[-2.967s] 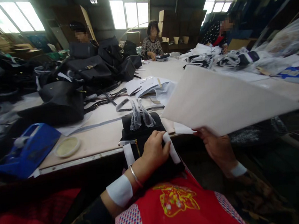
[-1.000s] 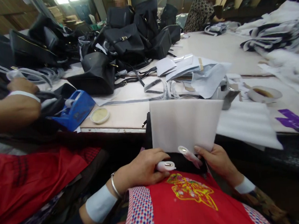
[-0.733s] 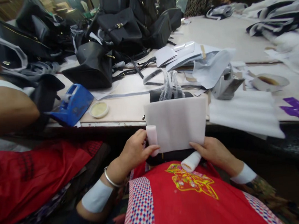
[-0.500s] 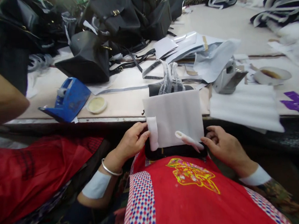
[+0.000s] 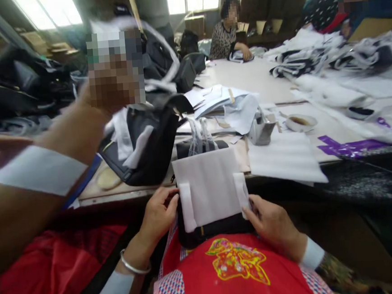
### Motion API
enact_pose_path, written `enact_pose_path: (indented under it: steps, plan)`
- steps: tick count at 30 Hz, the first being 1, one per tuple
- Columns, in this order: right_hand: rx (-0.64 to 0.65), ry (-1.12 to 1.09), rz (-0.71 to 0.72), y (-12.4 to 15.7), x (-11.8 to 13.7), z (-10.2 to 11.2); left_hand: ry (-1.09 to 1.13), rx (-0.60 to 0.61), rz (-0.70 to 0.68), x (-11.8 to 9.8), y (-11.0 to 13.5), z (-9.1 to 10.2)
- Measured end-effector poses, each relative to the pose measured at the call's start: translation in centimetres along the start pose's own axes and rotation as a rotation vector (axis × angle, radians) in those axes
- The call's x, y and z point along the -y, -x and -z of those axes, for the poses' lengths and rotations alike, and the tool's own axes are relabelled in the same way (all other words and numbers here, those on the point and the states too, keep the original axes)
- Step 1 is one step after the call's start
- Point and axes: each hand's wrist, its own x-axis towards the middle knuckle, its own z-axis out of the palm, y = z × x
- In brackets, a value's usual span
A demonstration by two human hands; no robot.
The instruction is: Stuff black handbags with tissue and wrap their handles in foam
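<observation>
right hand [image 5: 269, 220] pinches a white strip [image 5: 241, 191]; left hand [image 5: 160, 209] touches the black bag [image 5: 225, 225], grip unclear. a white sheet [image 5: 212, 186] lies on it, by the table edge [image 5: 125, 196]. farther left, a second bag [image 5: 163, 145] now crowds formerly open tabletop.

A red apron [image 5: 242, 274] and silver bangle [image 5: 134, 270] show.

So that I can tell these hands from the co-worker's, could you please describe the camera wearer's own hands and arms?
The left hand is ungloved, with a silver bangle at the wrist and a wide white band farther up the forearm. The right hand is ungloved too, with a white cuff near the wrist and a camouflage-patterned sleeve beyond it.
</observation>
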Motion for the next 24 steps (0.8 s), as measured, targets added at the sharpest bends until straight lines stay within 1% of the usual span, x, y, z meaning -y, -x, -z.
enact_pose_path:
  steps: [2, 4, 6, 8, 10, 13, 15, 17, 19, 22, 24]
  plan:
    - [-0.077, 0.004, 0.096, -0.9, -0.4, 0.7, -0.061, -0.098, -0.042, 0.0, -1.1, 0.5]
    - [-0.189, -0.026, 0.136, -2.6, -0.4, 1.3, -0.135, -0.192, -0.116, -0.8, -2.8, 0.8]
    - [-0.271, -0.051, 0.198, -4.7, 0.0, 1.4, -0.205, -0.218, -0.228, -2.1, -4.7, 0.6]
    - [-0.299, -0.055, 0.273, -6.7, 0.5, 0.9, -0.271, -0.176, -0.329, -3.4, -6.3, 0.0]
    - [-0.299, -0.044, 0.309, -7.9, 0.8, -0.2, -0.335, -0.108, -0.370, -4.3, -7.5, -0.9]
    - [-0.299, -0.027, 0.318, -7.8, 0.8, -2.1, -0.413, -0.046, -0.334, -4.6, -8.3, -2.3]
    - [-0.287, -0.023, 0.323, -7.1, 0.6, -2.7, -0.430, -0.021, -0.310, -4.3, -8.3, -2.8]
    - [-0.259, -0.034, 0.333, -6.6, 0.4, -2.6, -0.427, 0.000, -0.311, -3.9, -8.2, -2.8]
    - [-0.265, -0.054, 0.335, -6.7, 0.3, -1.9, -0.415, 0.011, -0.327, -3.5, -8.0, -2.5]
    - [-0.329, -0.051, 0.348, -8.2, 0.3, -0.7, -0.394, 0.025, -0.354, -2.6, -7.8, -2.1]
    - [-0.337, -0.013, 0.375, -9.6, 0.4, -0.5, -0.371, 0.029, -0.359, -2.0, -7.8, -2.0]
